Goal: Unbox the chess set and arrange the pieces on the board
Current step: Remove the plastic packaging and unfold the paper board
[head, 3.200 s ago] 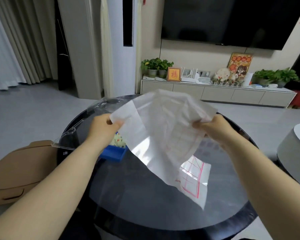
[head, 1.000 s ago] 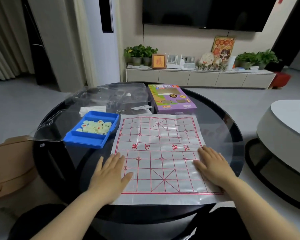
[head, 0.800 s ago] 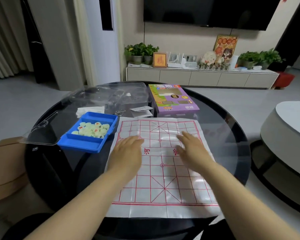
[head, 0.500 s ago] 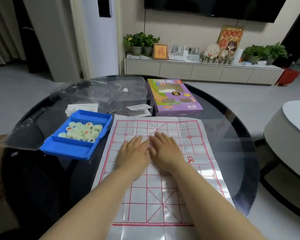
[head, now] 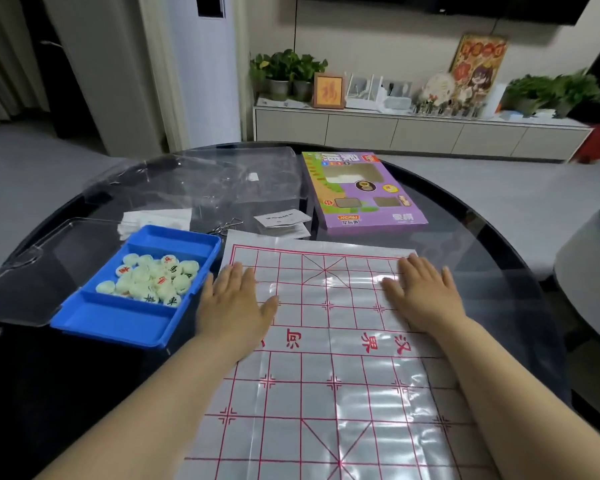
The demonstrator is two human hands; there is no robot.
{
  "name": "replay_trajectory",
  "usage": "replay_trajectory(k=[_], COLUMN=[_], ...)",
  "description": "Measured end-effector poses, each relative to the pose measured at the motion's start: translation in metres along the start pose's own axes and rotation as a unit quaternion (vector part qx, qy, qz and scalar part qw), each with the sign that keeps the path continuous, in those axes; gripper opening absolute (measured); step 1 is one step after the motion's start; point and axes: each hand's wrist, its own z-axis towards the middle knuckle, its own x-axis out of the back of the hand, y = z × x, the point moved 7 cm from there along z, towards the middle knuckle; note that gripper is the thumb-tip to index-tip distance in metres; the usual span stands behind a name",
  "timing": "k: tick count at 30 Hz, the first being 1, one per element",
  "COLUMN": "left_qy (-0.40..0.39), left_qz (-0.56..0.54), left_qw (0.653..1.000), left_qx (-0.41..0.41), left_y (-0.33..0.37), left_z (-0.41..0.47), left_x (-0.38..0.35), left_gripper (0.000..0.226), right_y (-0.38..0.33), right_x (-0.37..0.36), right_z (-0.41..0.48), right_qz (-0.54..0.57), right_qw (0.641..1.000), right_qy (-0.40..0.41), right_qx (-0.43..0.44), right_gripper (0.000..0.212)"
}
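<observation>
Glossy plastic printed with a red grid, the board lies spread on the dark glass desk, its long axis running away from the person. Both hands rest flat on its far half with fingers straight and nothing in them, the left hand at the board's left edge and the right hand near its right edge. The pieces, pale round discs marked with red or black characters, are heaped in the middle compartment of a blue tray just left of the board's far-left corner. The tray's long side runs roughly along the board's left edge. The left hand is almost against the tray and is plainly the nearer, so the coming move looks like a short reach leftward. A purple box lies beyond the board's far edge.
</observation>
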Motion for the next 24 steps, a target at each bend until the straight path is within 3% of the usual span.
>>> replay_trajectory(k=[3, 8, 17, 20, 24], left_qy=[0.06, 0.026, 0.004, 0.031, 0.136], left_qz=[-0.02, -0.087, -0.055, -0.108, -0.188], left_qw=[0.996, 0.985, 0.998, 0.993, 0.968], left_qx=[-0.067, -0.143, -0.008, -0.021, -0.094], left_y=[0.025, 0.061, 0.007, 0.009, -0.002], left_z=[0.006, 0.031, 0.05, 0.037, -0.016], left_x=[0.017, 0.01, -0.002, 0.007, 0.037], left_gripper=[0.051, 0.046, 0.066, 0.06, 0.044], right_y=[-0.023, -0.116, -0.045, -0.03, -0.034], right_x=[0.014, -0.006, -0.007, -0.006, 0.003], right_z=[0.001, -0.004, 0.009, 0.009, 0.005], right_qz=[-0.018, 0.084, 0.025, 0.016, 0.018], right_qw=[0.999, 0.984, 0.997, 0.997, 0.997], right_qy=[0.036, 0.003, -0.012, -0.026, 0.001], right_qx=[-0.001, 0.158, 0.078, 0.075, 0.07], right_gripper=[0.054, 0.048, 0.057, 0.057, 0.056])
